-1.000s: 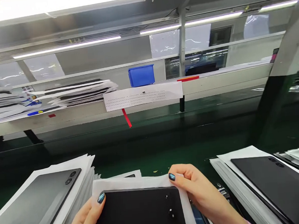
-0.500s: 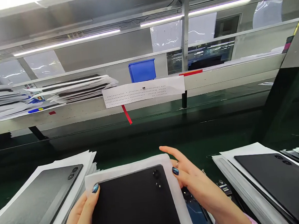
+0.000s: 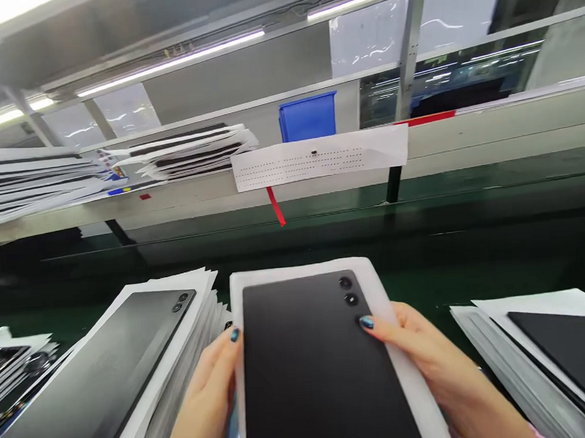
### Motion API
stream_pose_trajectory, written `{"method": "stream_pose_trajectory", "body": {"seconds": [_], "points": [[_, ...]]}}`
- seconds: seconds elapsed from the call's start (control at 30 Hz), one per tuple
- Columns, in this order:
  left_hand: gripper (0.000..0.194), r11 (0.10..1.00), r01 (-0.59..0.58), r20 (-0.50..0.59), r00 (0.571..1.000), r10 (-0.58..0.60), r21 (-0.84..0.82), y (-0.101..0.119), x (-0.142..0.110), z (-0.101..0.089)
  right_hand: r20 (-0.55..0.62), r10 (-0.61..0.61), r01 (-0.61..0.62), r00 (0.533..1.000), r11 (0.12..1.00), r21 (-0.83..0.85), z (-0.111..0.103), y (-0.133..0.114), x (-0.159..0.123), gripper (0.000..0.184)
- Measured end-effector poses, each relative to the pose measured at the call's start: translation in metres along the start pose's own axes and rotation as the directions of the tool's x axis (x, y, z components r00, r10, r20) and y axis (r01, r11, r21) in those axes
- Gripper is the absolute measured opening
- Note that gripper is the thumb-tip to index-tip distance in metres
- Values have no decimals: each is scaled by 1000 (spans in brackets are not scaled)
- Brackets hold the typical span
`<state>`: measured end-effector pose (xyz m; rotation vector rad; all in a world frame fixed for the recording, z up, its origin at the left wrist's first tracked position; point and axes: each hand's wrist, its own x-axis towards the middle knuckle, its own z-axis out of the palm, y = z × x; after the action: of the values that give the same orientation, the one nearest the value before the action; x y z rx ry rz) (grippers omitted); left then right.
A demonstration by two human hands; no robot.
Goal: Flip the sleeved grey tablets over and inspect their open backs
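I hold a black tablet (image 3: 313, 371), camera side up, lying on a white sheet (image 3: 377, 286) in front of me. My left hand (image 3: 209, 398) grips its left edge, thumb on the black surface. On the right edge, my right hand (image 3: 422, 357) has its thumb just below the camera lenses and its fingers under the sheet. Both hands are closed on the tablet and sheet together.
A stack of grey tablets between white sheets (image 3: 117, 371) lies at my left, a similar stack topped by a black tablet (image 3: 572, 353) at my right. Beyond runs a dark green conveyor belt (image 3: 424, 236). A far shelf carries a blue bin (image 3: 308, 116), a dotted white paper strip (image 3: 318, 160) and more stacked tablets (image 3: 192, 152).
The tablet and sheet have risen and turned lengthwise away from me. My right hand went from open beside it to gripping its right edge. My view has swung to the left.
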<state>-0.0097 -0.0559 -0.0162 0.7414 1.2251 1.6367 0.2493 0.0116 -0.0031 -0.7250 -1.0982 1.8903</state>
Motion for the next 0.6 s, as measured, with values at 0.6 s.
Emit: {"method": "stream_pose_trajectory", "body": {"seconds": [0.6], "points": [[38,995,102,365,926,-99,12,15,-18,32,-273,-6,23,962,998,58,-18,-7,7,31]]}}
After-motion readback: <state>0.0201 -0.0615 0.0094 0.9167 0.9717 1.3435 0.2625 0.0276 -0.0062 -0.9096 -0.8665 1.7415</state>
